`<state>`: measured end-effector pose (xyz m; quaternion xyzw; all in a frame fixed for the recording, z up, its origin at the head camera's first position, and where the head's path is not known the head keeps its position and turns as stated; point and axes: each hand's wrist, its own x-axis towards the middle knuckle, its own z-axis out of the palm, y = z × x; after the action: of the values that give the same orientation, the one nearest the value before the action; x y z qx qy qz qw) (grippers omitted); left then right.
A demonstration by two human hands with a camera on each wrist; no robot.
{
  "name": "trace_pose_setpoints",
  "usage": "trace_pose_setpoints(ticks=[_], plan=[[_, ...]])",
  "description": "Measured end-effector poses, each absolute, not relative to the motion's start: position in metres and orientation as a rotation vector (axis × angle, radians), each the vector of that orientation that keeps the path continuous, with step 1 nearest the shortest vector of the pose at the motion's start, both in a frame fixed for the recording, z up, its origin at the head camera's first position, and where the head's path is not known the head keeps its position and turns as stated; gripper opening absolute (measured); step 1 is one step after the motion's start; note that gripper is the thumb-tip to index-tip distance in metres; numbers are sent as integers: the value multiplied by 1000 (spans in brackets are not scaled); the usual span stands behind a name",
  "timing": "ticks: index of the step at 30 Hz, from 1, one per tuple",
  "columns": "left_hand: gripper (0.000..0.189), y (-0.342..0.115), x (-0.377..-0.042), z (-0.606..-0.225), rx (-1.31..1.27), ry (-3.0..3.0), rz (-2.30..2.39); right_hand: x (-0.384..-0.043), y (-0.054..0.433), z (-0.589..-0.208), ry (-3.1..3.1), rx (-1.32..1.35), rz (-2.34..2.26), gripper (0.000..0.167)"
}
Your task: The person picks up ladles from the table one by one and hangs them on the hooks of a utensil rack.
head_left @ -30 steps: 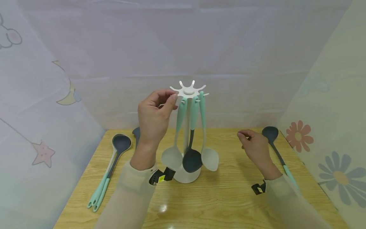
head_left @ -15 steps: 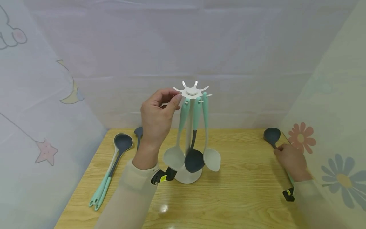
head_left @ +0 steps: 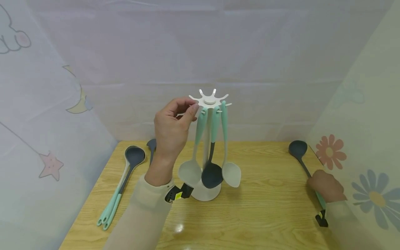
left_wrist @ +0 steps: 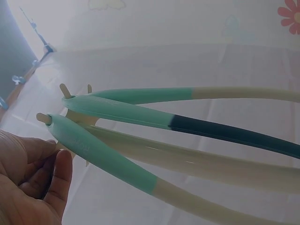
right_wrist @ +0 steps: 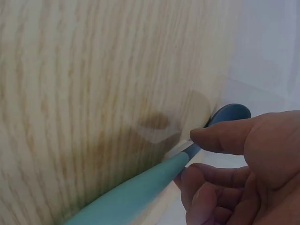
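Observation:
A white utensil rack [head_left: 206, 193] stands mid-table, its star-shaped top carrying several hooks. My left hand [head_left: 171, 130] pinches one hook at the top's left side. Three utensils with mint handles hang there: a white round-headed spoon [head_left: 190, 172], a dark-headed one [head_left: 212, 176] and a white turner [head_left: 231, 174] with a pointed edge. At the far right my right hand [head_left: 326, 186] is on a dark ladle [head_left: 298, 148] that lies on the table. In the right wrist view, thumb and fingers close around its shaft just above the mint handle [right_wrist: 136, 192].
Several ladles [head_left: 135, 156] with mint handles lie together on the left of the wooden table [head_left: 262, 215]. Behind the left forearm, another dark utensil [head_left: 151, 144] is partly hidden. Printed cloth walls [head_left: 250, 52] enclose the back and sides.
My right hand has moved right from above the table to the dark ladle, then down along its shaft toward the handle. The left hand keeps its pinch on the rack.

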<state>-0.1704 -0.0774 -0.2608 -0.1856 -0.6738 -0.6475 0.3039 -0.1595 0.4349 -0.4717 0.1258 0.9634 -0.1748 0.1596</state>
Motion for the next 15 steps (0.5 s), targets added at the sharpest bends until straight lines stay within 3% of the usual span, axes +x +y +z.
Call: trace_pose_setpoints(ticks=[15], plan=[[11,-77,-169,-258,-492,-1781,-1728,-163,428,-484,2845,239,-523,34]])
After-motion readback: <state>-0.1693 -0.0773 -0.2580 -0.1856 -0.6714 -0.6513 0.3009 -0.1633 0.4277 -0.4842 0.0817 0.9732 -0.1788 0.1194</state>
